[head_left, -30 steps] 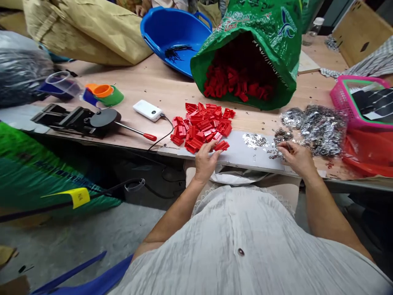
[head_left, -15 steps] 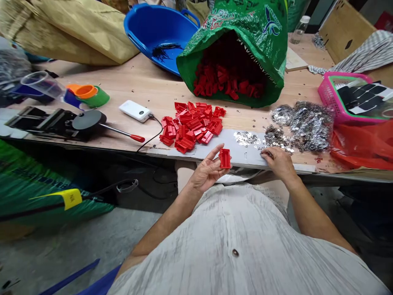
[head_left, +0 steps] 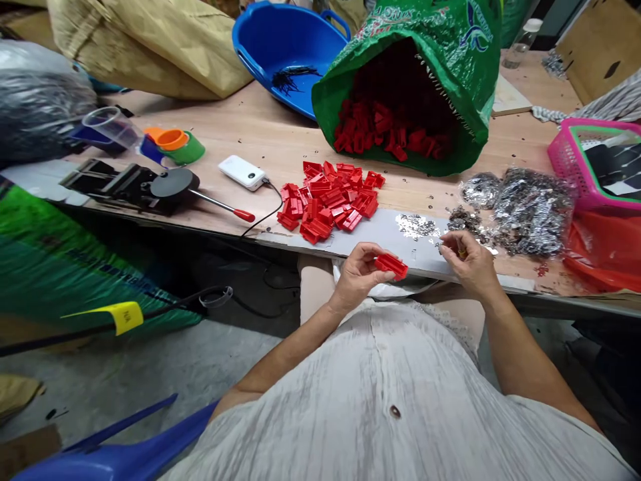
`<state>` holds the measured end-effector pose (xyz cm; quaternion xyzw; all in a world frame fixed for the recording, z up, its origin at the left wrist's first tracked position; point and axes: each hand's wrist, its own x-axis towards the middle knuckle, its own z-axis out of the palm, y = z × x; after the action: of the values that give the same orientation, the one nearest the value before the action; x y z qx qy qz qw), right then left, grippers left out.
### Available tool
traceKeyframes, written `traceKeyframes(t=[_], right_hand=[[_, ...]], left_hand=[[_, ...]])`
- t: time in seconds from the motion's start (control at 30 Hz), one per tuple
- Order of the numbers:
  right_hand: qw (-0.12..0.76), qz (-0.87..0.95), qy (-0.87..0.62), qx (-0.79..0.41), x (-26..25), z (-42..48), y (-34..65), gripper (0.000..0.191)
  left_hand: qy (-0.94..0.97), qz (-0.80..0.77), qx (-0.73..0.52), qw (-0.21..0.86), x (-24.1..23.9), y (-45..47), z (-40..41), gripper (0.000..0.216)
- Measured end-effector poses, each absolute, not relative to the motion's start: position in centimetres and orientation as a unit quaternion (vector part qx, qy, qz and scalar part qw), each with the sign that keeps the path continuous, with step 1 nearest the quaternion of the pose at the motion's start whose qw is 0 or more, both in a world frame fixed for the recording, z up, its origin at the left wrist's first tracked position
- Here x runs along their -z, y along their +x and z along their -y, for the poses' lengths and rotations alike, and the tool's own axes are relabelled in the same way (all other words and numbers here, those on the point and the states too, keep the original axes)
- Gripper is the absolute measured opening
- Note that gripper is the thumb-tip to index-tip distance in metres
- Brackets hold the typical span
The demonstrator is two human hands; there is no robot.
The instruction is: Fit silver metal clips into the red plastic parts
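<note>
Between the thumb and fingers of my left hand [head_left: 358, 274] is a red plastic housing [head_left: 391, 265], an oblong piece with a hollow side, held tilted just in front of the table edge. My right hand [head_left: 469, 264] is pinched over the grey strip at the table's front; a tiny dark metal piece shows at its fingertips, its shape too small to make out. Beyond it lie a spread of small shiny metal pieces [head_left: 415, 226] and a darker heap of metal pieces [head_left: 463, 220]. A pile of red plastic housings [head_left: 330, 197] sits to the left.
A green woven sack [head_left: 400, 160] lies open with more red housings inside. Behind are a blue basin [head_left: 285, 53] and a clear bag of metal pieces [head_left: 533, 210]. A hand-lever tool [head_left: 175, 187], white power bank [head_left: 243, 172] and pink basket [head_left: 581, 164] also occupy the table.
My left hand has turned the red housing from upright to lying slantwise and brought it nearer my right hand. My right hand has lifted and turned slightly. The whole view has shifted.
</note>
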<state>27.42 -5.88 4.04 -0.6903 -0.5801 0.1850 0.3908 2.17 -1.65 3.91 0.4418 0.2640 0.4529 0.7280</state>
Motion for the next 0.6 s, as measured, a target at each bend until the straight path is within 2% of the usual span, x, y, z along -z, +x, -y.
traceKeyframes(t=[0.17,0.33,0.43,0.53,0.6], right_hand=[[0.450,0.560,-0.636,-0.283,-5.9,6.7,24.2,0.017],[0.455,0.570,-0.616,-0.296,-6.5,7.6,22.0,0.016],[0.469,0.583,-0.598,-0.286,-6.5,7.7,21.4,0.010],[0.499,0.581,-0.576,-0.287,-6.2,7.6,20.9,0.007],[0.504,0.580,-0.576,-0.279,-6.0,7.6,20.8,0.007]], left_hand=[[0.596,-0.291,-0.489,0.566,-3.7,2.4,2.9,0.036],[0.624,-0.299,-0.494,0.526,-3.5,2.2,3.2,0.038],[0.543,-0.306,-0.472,0.623,-3.9,2.2,2.9,0.044],[0.395,-0.273,-0.382,0.790,-4.4,2.2,2.4,0.043],[0.313,-0.247,-0.320,0.859,-4.6,2.2,2.3,0.042]])
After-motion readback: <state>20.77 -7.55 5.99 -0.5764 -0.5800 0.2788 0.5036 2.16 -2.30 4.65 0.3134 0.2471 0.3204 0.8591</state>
